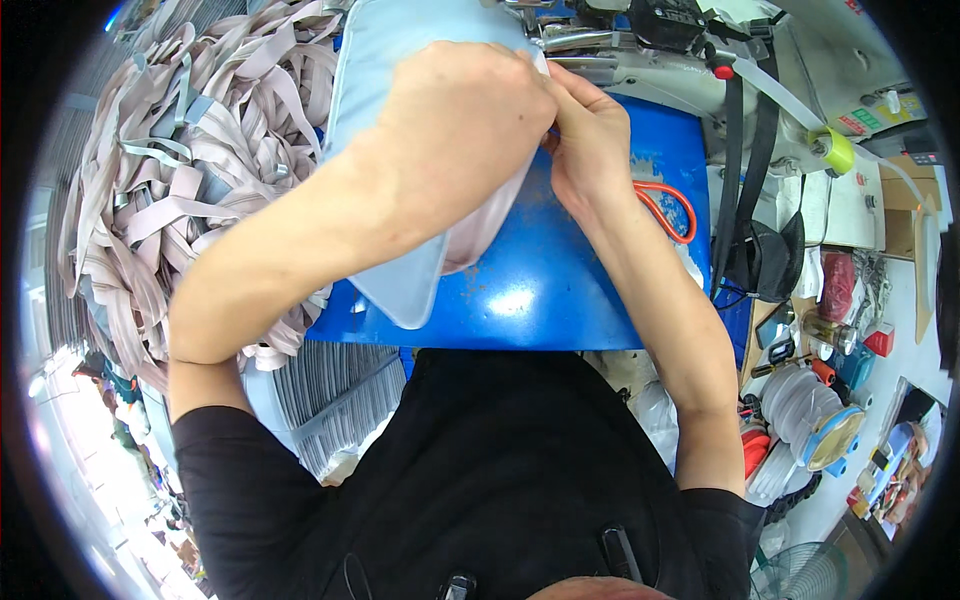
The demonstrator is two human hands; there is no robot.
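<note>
A light blue fabric panel (375, 75) lies over the blue work table (560, 270), with a pale pink strip (490, 225) along its right side. My left hand (475, 120) reaches across the panel with its fingers curled at the panel's upper right edge. Close beside it, my right hand (592, 140) pinches the same edge between thumb and fingers. Both sets of fingertips are just in front of the sewing machine's metal parts (590, 45). My left hand's fingertips are mostly hidden behind its own knuckles.
Pinkish straps (230, 120) form a large heap at the left. Orange scissor-like handles (680, 215) rest by my right wrist. The machine body (800, 75) fills the upper right, with black straps (745, 170) hanging from it. White spools (800, 405) stand at the right.
</note>
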